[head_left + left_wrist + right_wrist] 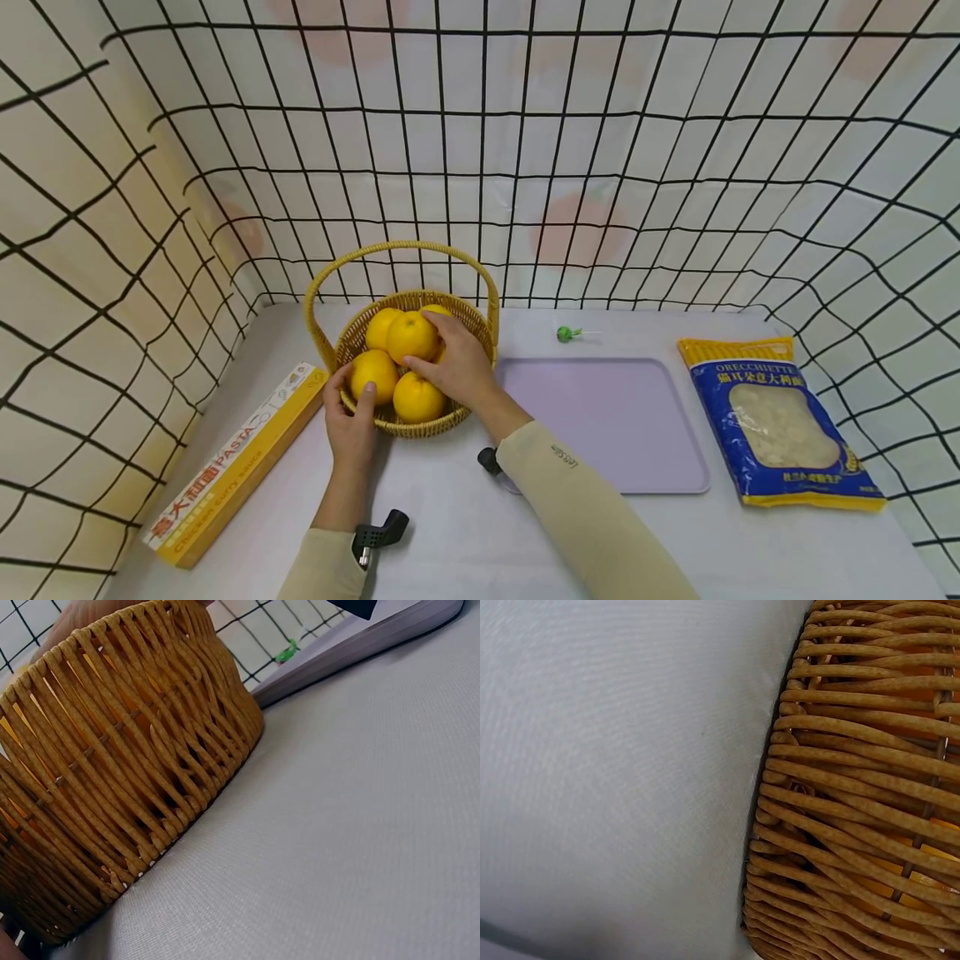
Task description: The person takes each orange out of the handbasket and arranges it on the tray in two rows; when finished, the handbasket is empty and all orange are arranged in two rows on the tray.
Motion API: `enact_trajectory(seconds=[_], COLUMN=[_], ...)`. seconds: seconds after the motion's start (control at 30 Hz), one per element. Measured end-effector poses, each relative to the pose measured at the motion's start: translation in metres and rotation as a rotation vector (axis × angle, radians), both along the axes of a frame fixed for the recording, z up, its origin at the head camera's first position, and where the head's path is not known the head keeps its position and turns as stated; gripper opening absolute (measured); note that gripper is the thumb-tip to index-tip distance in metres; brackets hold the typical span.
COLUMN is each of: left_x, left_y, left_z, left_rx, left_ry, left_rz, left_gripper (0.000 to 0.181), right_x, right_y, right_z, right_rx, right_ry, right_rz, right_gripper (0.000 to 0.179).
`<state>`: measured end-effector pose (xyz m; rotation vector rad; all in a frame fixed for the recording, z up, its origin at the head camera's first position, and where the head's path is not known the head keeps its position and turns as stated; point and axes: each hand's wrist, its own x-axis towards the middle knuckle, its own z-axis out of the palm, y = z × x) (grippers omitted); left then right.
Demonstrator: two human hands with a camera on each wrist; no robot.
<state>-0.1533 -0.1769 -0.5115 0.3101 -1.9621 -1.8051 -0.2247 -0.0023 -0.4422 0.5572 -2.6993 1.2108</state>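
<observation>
Several oranges (375, 375) lie heaped in a wicker basket (423, 430) on the white table (442, 517), the handle (491, 312) upright. From where I stand, the right hand (461, 367) pinches the topmost orange (412, 337) between thumb and fingers; the left hand (351, 427) grips the basket's near-left side, thumb parted from fingers (whether it touches the fruit beside it, I cannot tell). A pasta box (240, 467) lies left of the basket, a lilac tray (607, 417) right.
</observation>
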Motion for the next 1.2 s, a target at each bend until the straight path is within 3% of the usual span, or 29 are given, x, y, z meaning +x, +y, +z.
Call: enact_trajectory(seconds=[0.33,0.77,1.2], left_x=[0.000,0.000,0.001], left_y=[0.000,0.000,0.000], left_z=[0.003,0.001,0.002], left_rx=[0.003,0.018,0.035], left_ry=[0.001,-0.015,-0.024], left_rz=[0.005,-0.006,-0.011], left_gripper=[0.046,0.047,0.047], right_x=[0.001,0.003,0.013], right_y=[-0.001,0.001,0.006], right_z=[0.000,0.001,0.009], right_rx=[-0.006,-0.055,-0.205], right_ry=[0.017,0.004,0.036], right_rz=[0.030,0.004,-0.014], right_gripper=[0.079,0.077,0.072])
